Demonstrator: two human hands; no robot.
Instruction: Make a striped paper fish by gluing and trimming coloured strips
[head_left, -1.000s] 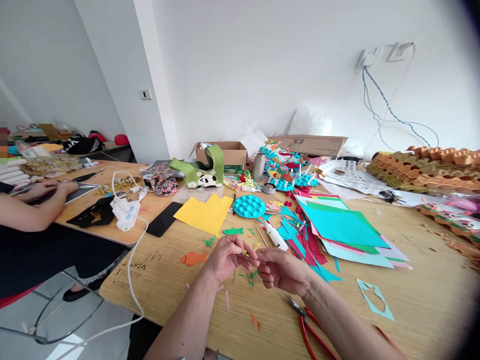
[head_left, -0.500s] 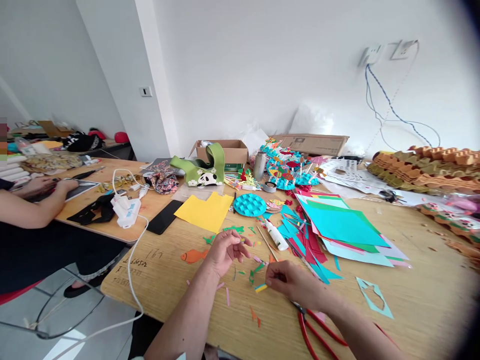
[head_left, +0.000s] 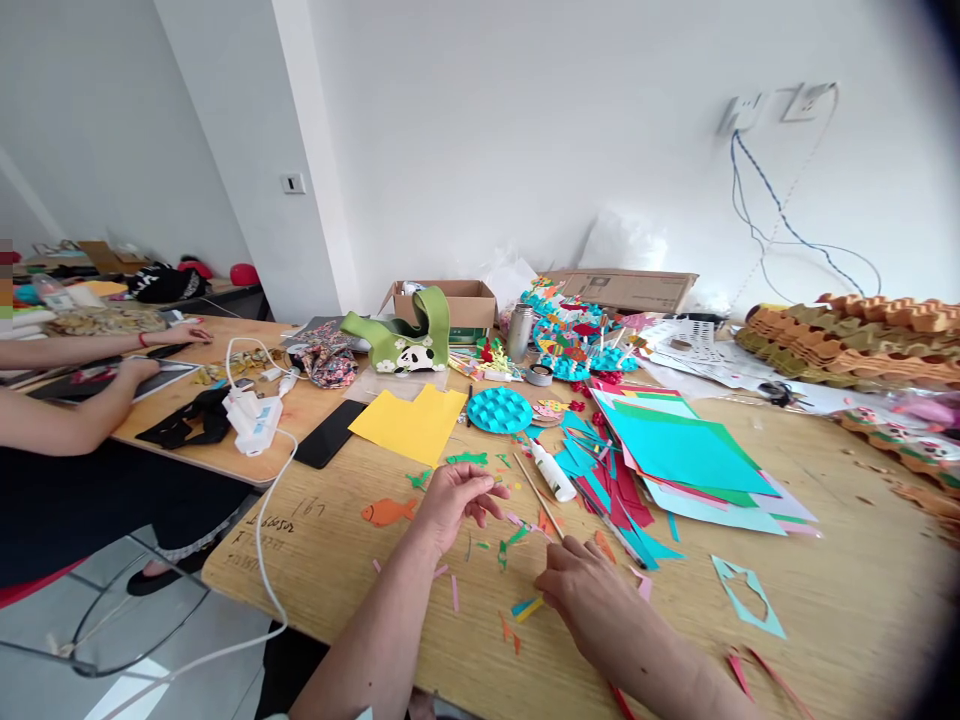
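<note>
My left hand hovers over the table with thumb and forefinger pinched together. Whatever lies between those fingertips is too small to make out. Lower and to the right, my right hand is closed, palm down, close to the tabletop. A yellow paper strip and a blue paper strip stick out at its fingertips. Green paper scraps and a thin wooden stick lie between the hands. Left of my left hand is an orange paper fish. Red-handled scissors are partly hidden under my right forearm.
A white glue bottle, a blue scalloped disc and yellow paper lie beyond my hands. Coloured sheets are stacked on the right. A white cable hangs over the left edge. Another person's arms rest at the neighbouring table.
My right hand has moved down and slightly right, and the strips at its fingertips have shifted with it and spread apart. My left hand barely moved. The other person's far hand reached right.
</note>
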